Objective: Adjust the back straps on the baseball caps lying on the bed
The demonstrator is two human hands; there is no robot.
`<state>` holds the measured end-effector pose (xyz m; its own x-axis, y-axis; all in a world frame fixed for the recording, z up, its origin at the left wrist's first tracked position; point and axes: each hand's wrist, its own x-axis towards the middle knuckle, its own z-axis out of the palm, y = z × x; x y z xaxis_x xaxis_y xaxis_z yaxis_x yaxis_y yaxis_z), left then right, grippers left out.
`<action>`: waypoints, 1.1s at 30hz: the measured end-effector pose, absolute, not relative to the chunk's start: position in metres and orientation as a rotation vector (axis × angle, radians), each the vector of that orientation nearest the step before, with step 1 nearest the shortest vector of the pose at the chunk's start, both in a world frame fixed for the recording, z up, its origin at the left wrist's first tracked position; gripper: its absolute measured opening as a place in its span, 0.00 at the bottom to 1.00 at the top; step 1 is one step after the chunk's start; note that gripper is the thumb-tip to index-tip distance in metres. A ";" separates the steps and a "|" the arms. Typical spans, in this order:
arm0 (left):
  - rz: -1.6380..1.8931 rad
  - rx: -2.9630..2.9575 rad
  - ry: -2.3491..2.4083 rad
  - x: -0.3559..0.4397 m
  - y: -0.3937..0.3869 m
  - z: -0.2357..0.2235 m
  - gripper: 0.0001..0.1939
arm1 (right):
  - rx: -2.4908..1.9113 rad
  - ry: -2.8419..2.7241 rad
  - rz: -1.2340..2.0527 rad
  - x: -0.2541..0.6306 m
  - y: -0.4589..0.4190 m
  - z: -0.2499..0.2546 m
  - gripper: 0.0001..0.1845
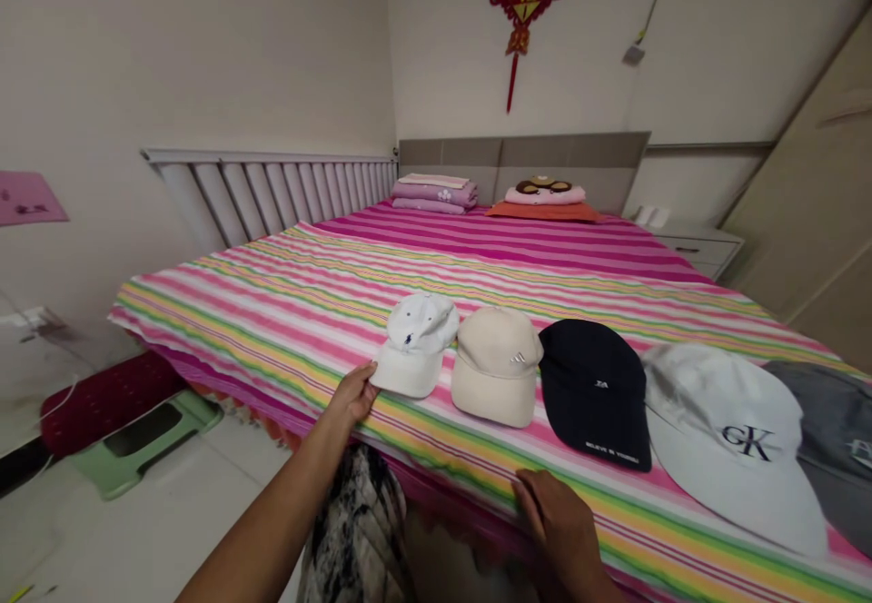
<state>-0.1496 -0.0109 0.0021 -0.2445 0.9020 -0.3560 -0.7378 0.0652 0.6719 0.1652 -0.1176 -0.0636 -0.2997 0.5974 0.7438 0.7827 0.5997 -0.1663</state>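
Note:
Several caps lie in a row on the striped bed sheet point(286, 294): a white cap point(417, 341), a beige cap point(496, 362), a navy cap point(595, 390), a light grey cap with a "CK" logo point(736, 439) and a dark grey cap point(835, 435) at the right edge. My left hand point(354, 394) reaches to the brim of the white cap, its fingertips pinching the brim's edge. My right hand point(555, 517) rests flat on the sheet at the bed's near edge, below the navy cap, fingers stretched out and holding nothing.
Folded purple bedding point(434, 192) and a pillow stack point(545, 199) sit at the headboard. A radiator point(272, 190) lines the left wall. On the floor to the left stand a green stool point(146, 430) and a dark red cushion point(102, 399). A nightstand point(698, 244) is at the right.

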 end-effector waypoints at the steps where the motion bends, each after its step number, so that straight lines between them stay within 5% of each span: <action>1: 1.587 0.217 0.939 -0.147 -0.013 -0.001 0.09 | -1.093 -2.013 -0.290 0.166 -0.118 -0.064 0.09; 7: 1.627 0.089 0.960 -0.121 -0.044 -0.012 0.06 | -1.194 -1.906 0.040 0.164 -0.120 -0.064 0.11; 11: 1.547 0.056 0.975 -0.103 -0.058 -0.015 0.04 | -1.388 -1.242 0.945 0.142 -0.114 -0.038 0.13; 15: 1.561 0.091 0.951 -0.094 -0.055 -0.006 0.06 | -1.124 -0.332 1.645 0.116 -0.093 -0.003 0.08; 33: 1.561 0.248 1.000 -0.086 -0.042 -0.010 0.06 | -1.016 0.057 1.519 0.100 -0.068 0.004 0.09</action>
<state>-0.0861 -0.0415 -0.0097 -0.2725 0.8892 -0.3675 -0.7057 0.0749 0.7045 0.1004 -0.0682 0.0037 0.1329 0.7815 -0.6096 -0.8252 -0.2533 -0.5048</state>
